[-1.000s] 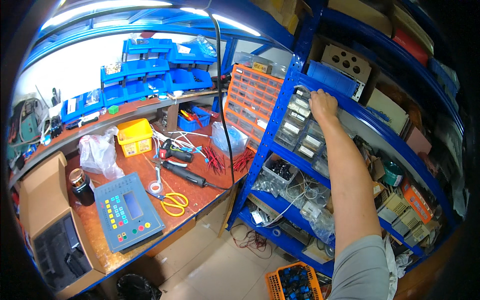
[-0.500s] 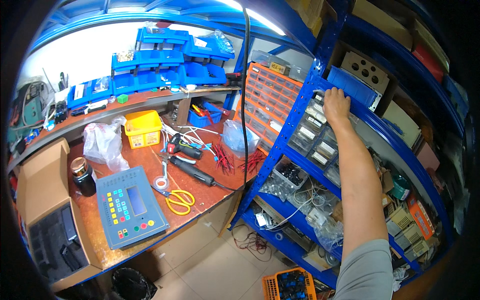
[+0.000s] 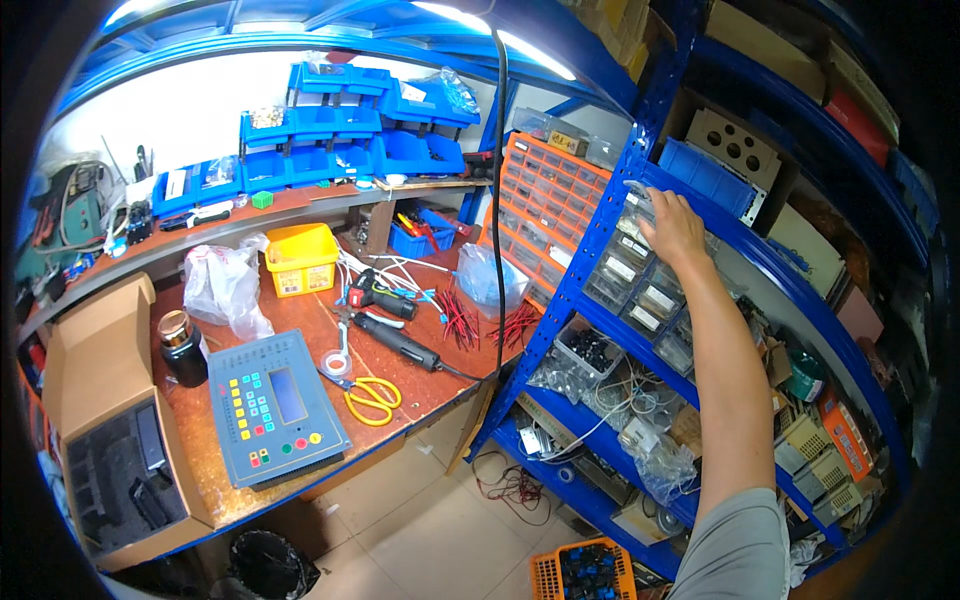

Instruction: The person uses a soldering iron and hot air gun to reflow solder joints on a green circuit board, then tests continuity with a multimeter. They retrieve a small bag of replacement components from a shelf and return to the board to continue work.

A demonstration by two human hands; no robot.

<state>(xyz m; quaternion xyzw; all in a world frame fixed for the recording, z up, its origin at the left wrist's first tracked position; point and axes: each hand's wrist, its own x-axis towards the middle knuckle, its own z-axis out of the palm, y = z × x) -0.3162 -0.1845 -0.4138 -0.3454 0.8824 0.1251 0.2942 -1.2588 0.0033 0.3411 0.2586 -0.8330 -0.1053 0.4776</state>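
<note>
My right hand [image 3: 674, 230] reaches up to the blue metal shelf, at the top front of a stack of small clear drawers [image 3: 624, 262] with white labels. Its thumb and fingers are apart around the upper drawer fronts, and I see nothing held between them. Whether the fingertips touch a drawer is hard to tell. A bit of clear plastic [image 3: 636, 188] shows just left of the fingertips. My bare forearm comes in from the lower right, with a grey sleeve [image 3: 738, 545]. My left hand is out of view.
An orange drawer cabinet [image 3: 548, 200] stands left of the shelf post. The workbench holds a blue-grey control panel [image 3: 276, 405], yellow-handled scissors [image 3: 373, 401], a heat gun [image 3: 396, 342], a yellow bin [image 3: 302, 259] and an open cardboard box [image 3: 192, 490]. A black cable [image 3: 502, 200] hangs in front.
My right hand has drawn slightly down and back from the top of the drawer stack, its thumb and fingers now more spread. The whole view has shifted slightly.
</note>
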